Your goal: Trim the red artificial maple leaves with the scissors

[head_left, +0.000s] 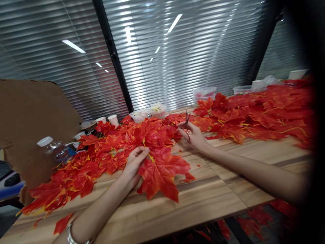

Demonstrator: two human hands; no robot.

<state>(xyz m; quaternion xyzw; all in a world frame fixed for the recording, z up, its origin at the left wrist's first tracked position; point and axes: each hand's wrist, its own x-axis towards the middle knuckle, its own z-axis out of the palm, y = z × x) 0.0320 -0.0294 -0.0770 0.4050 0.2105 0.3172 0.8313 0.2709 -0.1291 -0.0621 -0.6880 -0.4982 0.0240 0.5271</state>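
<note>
Cardboard (38,115) and a bottle (57,149) by the desk's (198,203) left end, then a messy heap of red leaves (111,144). Left hand's (134,162) got one leaf (164,171) pinched by its yellow stem, splayed toward the front edge. Couple of tubs (157,111) along the back edge. Right hand's (195,136) holding scissors (187,122), blades up, around mid-desk. More leaves (266,113) piled toward the right end.

Slatted blinds (203,51), apparently behind glass (73,46).
</note>
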